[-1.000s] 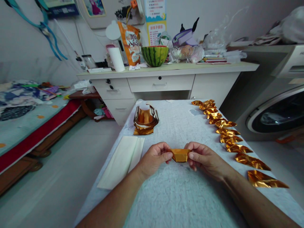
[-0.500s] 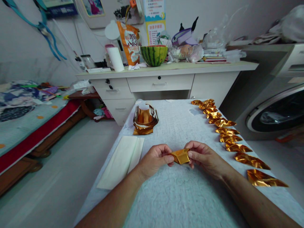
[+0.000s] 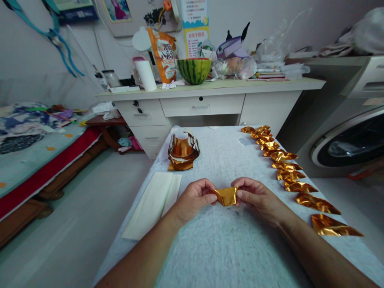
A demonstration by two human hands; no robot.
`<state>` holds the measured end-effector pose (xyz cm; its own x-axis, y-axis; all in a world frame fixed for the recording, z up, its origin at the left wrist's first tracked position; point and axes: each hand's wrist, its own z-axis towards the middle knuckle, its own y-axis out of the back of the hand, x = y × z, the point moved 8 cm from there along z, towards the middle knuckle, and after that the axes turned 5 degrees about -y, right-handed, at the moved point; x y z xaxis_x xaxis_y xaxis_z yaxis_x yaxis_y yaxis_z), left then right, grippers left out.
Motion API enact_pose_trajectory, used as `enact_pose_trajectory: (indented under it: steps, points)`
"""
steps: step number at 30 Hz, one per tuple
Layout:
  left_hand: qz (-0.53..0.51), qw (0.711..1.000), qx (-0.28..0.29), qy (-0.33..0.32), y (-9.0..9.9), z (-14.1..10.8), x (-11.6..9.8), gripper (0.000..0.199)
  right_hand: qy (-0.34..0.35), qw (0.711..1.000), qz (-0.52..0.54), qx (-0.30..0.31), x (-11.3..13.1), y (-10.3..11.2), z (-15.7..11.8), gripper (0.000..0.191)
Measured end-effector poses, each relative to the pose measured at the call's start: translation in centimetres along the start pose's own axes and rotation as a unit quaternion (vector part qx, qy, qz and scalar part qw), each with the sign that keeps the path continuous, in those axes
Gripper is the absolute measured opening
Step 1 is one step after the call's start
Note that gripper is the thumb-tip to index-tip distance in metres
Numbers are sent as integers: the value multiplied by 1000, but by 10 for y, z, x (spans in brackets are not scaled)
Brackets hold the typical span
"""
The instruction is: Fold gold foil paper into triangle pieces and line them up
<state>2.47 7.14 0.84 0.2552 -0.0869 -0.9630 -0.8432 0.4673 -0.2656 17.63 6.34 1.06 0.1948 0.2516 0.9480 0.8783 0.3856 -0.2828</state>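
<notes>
A small folded piece of gold foil paper (image 3: 226, 196) is held just above the cloth-covered table (image 3: 222, 248). My left hand (image 3: 196, 200) pinches its left end between thumb and fingers. On its other end, my right hand (image 3: 255, 196) has a matching pinch. Beyond my left hand stands a curled stack of gold foil sheets (image 3: 182, 150). Pale paper sheets (image 3: 150, 204) lie flat beside my left forearm. Along the table's right edge runs a row of several folded gold foil pieces (image 3: 300, 186).
Past the table's far end is a white desk (image 3: 207, 105) with half a watermelon (image 3: 194, 71) and an orange pouch (image 3: 164, 56) on it. A washing machine (image 3: 354, 120) stands on the right. To the left is a bed (image 3: 45, 160).
The foil piece has tilted between my fingers, so its front face looks flatter and wider. Both hands have stayed in nearly the same place, still pinching it.
</notes>
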Motion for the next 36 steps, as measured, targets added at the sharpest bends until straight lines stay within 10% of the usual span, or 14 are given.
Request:
enact_pose_trajectory:
  steps: [5, 12, 17, 36]
  points:
    - [142, 985, -8, -94, 3, 0, -17, 8, 32, 999, -28, 1, 4, 0, 0, 11]
    - [417, 884, -27, -209, -7, -10, -38, 21, 48, 994, -67, -69, 9, 7, -2, 36]
    - [484, 847, -13, -221, -12, -13, -34, 28, 9, 982, -163, -94, 5, 5, 1, 20]
    - [497, 863, -52, -74, -9, -7, -20, 11, 77, 893, -407, -178, 13, -4, -5, 10]
